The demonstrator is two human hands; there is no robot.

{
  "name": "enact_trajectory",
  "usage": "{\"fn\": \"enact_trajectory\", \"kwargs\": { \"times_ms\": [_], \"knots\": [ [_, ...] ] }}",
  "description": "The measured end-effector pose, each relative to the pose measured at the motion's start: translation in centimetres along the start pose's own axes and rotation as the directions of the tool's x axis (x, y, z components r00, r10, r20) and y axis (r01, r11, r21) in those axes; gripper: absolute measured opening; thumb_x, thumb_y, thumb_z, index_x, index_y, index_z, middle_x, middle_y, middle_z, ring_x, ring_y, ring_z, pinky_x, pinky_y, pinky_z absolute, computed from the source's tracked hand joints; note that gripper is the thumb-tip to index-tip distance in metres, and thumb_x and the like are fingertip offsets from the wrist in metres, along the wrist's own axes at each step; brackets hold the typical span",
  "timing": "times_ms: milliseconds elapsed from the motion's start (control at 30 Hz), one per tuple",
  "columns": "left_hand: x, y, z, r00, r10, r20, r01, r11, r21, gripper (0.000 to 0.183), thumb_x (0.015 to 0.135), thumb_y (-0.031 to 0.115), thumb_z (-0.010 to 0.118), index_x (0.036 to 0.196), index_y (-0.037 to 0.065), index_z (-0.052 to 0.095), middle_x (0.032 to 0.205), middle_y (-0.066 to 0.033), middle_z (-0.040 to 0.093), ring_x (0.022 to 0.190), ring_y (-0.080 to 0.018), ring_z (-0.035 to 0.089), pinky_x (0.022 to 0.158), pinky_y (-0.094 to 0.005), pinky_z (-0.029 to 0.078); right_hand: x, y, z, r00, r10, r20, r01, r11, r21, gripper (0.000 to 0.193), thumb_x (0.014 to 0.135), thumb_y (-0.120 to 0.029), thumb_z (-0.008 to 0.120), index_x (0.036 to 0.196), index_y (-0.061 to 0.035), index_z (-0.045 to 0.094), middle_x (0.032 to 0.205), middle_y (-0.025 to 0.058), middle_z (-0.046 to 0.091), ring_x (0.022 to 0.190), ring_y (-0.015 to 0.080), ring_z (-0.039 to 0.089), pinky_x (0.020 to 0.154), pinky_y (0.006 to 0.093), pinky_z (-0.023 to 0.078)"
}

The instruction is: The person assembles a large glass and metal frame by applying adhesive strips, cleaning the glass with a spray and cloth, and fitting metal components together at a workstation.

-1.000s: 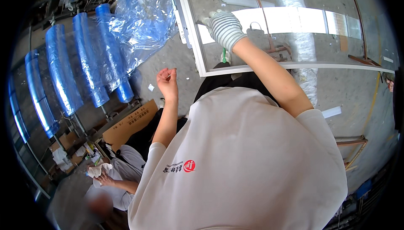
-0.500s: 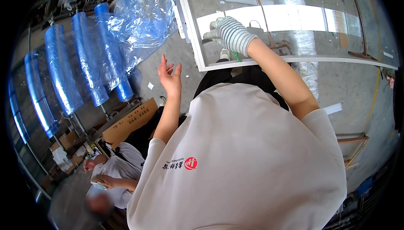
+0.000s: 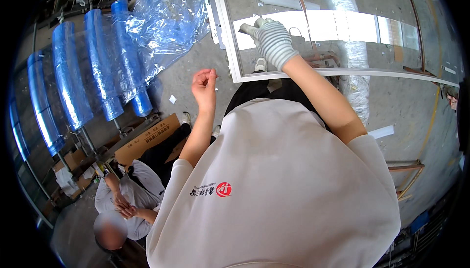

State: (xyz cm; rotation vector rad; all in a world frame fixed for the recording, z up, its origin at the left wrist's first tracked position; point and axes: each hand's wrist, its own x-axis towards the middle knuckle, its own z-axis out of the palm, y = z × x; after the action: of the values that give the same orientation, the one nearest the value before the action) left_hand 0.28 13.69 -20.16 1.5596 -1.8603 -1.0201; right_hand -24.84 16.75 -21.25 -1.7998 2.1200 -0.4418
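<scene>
My bare left hand (image 3: pixel 204 90) is raised beside the left edge of a glass panel (image 3: pixel 362 55), apart from it. Its fingers are curled in, and nothing shows in them. The panel is a large pane in a pale, slim frame (image 3: pixel 338 71), lying before me. Over the pane, near its near left corner, is my right hand (image 3: pixel 275 42) in a grey-striped work glove. Its fingers are bent, with a small dark spot by one fingertip; whether they grip anything is hidden.
Blue film rolls (image 3: pixel 68 72) sit on a rack at the left, with loose clear film (image 3: pixel 171 28) beside them. A seated person (image 3: pixel 127 194) is at lower left by a cardboard sheet (image 3: pixel 147 140). A wrapped roll (image 3: pixel 353 67) runs along the floor beneath the glass.
My left hand has moved slightly right and down, and its spread fingers have curled closed. My right hand has shifted slightly right over the pane. The seated person's hands have come together.
</scene>
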Motion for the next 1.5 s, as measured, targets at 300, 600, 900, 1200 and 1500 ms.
{"fn": "enact_trajectory", "kwargs": {
  "times_ms": [300, 600, 900, 1200, 1500],
  "knots": [
    [-1.1, -0.9, 0.1, 0.998, -0.065, 0.016, 0.066, 0.995, -0.080, 0.019, 0.084, 0.015, 0.066, 0.071, 0.001, 0.066, 0.093, -0.0080, 0.059, 0.087, -0.0121, 0.055, 0.069, -0.0229, 0.046, -1.3, -0.5, -0.5, 0.954, -0.205, 0.217, 0.227, 0.971, -0.080, 0.041, 0.083, -0.008, 0.051, 0.122, -0.0219, 0.055, 0.102, 0.0086, 0.061, 0.097, 0.0244, 0.060, 0.081, 0.0378, 0.052],
    [-2.3, -1.0, 0.4, 0.998, -0.057, 0.022, 0.059, 0.991, -0.119, 0.015, 0.083, 0.012, 0.066, 0.073, 0.001, 0.066, 0.095, -0.0082, 0.058, 0.078, -0.0100, 0.057, 0.067, -0.0220, 0.048, 0.7, -0.6, -0.5, 0.987, -0.155, 0.046, 0.159, 0.981, -0.111, 0.038, 0.082, -0.006, 0.051, 0.117, -0.0184, 0.059, 0.094, 0.0106, 0.062, 0.088, 0.0258, 0.062, 0.077, 0.0369, 0.052],
    [-2.3, -0.7, 0.6, 0.994, -0.091, 0.055, 0.099, 0.982, -0.162, 0.014, 0.084, 0.013, 0.066, 0.077, 0.000, 0.067, 0.097, -0.0045, 0.058, 0.079, -0.0075, 0.054, 0.068, -0.0210, 0.043, -1.0, 0.4, -0.2, 0.983, -0.185, -0.012, 0.182, 0.950, 0.254, 0.029, 0.083, -0.008, 0.056, 0.109, -0.0195, 0.063, 0.074, 0.0147, 0.058, 0.069, 0.0310, 0.058, 0.064, 0.0419, 0.047],
    [-0.7, 0.2, 1.2, 0.998, -0.034, 0.058, 0.047, 0.971, -0.233, 0.012, 0.083, 0.008, 0.066, 0.089, -0.002, 0.065, 0.099, -0.0034, 0.058, 0.083, -0.0082, 0.056, 0.074, -0.0215, 0.046, -1.2, -1.1, -0.6, 0.978, -0.166, 0.123, 0.178, 0.979, -0.099, 0.039, 0.079, -0.009, 0.055, 0.117, -0.0171, 0.058, 0.089, 0.0085, 0.061, 0.087, 0.0254, 0.060, 0.076, 0.0372, 0.050],
    [-0.1, 2.3, 1.3, 0.992, 0.079, 0.097, -0.069, 0.992, -0.103, 0.014, 0.081, 0.005, 0.064, 0.094, 0.000, 0.066, 0.103, -0.0065, 0.058, 0.087, -0.0132, 0.059, 0.081, -0.0249, 0.048, -3.6, -1.6, -0.8, 0.927, -0.281, 0.250, 0.307, 0.949, -0.073, 0.038, 0.082, -0.007, 0.050, 0.117, -0.0162, 0.059, 0.097, 0.0087, 0.061, 0.094, 0.0242, 0.059, 0.082, 0.0357, 0.049]
  ]
}}
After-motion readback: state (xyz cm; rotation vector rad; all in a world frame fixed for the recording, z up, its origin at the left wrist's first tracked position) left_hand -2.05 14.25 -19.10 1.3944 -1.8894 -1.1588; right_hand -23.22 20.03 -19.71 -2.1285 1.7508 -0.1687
